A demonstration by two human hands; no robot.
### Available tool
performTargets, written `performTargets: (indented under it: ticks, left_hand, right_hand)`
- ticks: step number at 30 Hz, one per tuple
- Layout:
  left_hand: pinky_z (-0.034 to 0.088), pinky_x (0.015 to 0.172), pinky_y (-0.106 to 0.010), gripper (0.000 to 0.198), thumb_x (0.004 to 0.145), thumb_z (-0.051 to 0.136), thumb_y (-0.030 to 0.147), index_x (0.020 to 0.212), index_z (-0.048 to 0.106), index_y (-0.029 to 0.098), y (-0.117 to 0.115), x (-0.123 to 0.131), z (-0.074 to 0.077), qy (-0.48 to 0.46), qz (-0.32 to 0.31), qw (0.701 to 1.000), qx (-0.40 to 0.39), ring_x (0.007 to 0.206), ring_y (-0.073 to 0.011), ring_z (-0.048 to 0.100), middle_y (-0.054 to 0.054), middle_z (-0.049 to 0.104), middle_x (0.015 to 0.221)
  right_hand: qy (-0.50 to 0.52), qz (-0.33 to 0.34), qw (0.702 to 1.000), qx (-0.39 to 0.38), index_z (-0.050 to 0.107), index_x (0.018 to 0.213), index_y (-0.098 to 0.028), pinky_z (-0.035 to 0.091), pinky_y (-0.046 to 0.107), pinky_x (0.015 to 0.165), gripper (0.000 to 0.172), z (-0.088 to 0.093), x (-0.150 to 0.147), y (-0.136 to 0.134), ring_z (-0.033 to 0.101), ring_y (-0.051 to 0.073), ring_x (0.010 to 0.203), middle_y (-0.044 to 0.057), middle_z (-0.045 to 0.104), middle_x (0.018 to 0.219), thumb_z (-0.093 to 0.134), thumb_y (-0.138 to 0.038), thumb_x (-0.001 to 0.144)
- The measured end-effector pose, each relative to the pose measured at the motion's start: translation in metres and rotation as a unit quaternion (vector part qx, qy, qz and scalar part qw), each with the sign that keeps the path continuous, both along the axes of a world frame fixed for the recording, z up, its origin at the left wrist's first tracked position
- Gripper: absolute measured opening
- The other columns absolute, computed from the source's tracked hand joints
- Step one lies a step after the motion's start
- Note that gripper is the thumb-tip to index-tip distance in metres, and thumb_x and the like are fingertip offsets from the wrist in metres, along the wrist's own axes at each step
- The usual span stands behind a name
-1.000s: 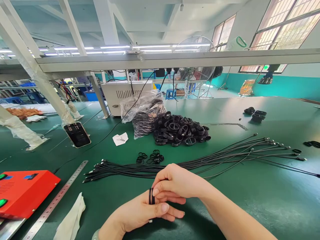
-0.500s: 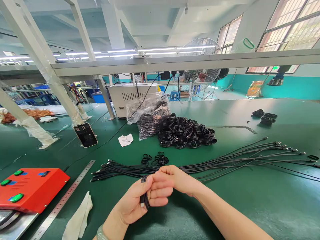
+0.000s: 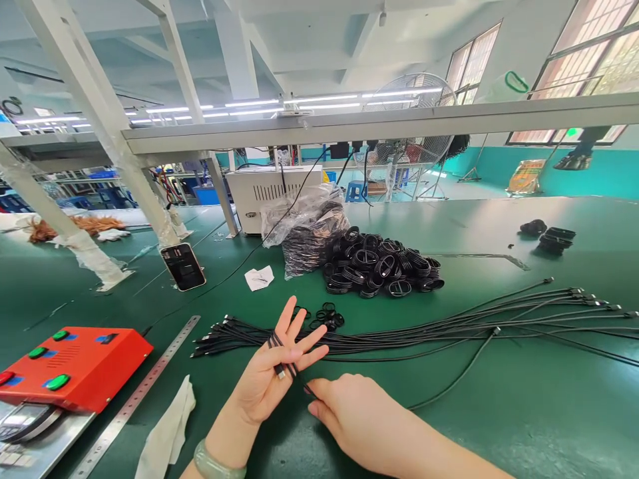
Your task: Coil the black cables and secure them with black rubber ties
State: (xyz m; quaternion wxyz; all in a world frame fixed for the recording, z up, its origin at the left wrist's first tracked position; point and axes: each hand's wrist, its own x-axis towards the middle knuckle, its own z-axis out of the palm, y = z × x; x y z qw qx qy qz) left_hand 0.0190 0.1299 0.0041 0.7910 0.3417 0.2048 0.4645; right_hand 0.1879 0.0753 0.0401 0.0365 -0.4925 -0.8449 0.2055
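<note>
At the far left of the green work table [image 3: 499,426] sat a red box [image 3: 74,362] with green buttons, and just beside it lay a steel ruler [image 3: 134,399] and a crumpled white cloth [image 3: 167,429]. Farther back lay a phone [image 3: 183,266], face up. The left hand [image 3: 262,379], wearing a pale green bangle [image 3: 214,460], was held up with its fingers spread wide, and a black cable [image 3: 282,352] was looped around them, its metal plug [image 3: 280,372] resting over the palm. From there the cable ran down to the right hand [image 3: 359,419], which lay low and loosely curled by the strand; I could not tell whether it gripped it. Behind the hands were small black rings [image 3: 327,318], a heap of larger black coils [image 3: 382,266] and a plastic bag [image 3: 305,233]. A long spread of black cables [image 3: 449,332] stretched rightward across the table, and more black coils [image 3: 554,239] sat at the far right.
</note>
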Motion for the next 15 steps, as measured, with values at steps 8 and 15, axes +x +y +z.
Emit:
performTargets:
  ticks: [8,15]
  left_hand:
    - [0.024,0.117,-0.042,0.049,0.079,0.051,0.000,0.124,0.063,0.016,0.001,0.010,-0.006,0.044,-0.014,0.999,0.015,0.139,-0.0312,0.034,-0.008,0.046,0.148]
    - [0.050,0.095,-0.045,0.029,0.093,0.053,0.030,0.112,0.069,0.016,-0.014,0.020,-0.009,0.086,-0.124,0.987,-0.047,0.119,-0.0334,0.059,-0.015,0.061,0.133]
  right_hand:
    - [-0.131,0.046,0.985,0.107,0.061,0.084,-0.018,0.026,0.029,0.048,0.012,0.004,0.004,-0.013,0.065,0.023,0.057,0.004,0.066,0.064,0.052,-0.019,0.090]
    - [0.045,0.041,0.988,0.144,0.067,0.081,-0.021,0.037,0.026,0.067,0.008,0.025,0.026,0.012,0.062,0.017,0.079,0.002,0.069,0.083,0.061,-0.023,0.087]
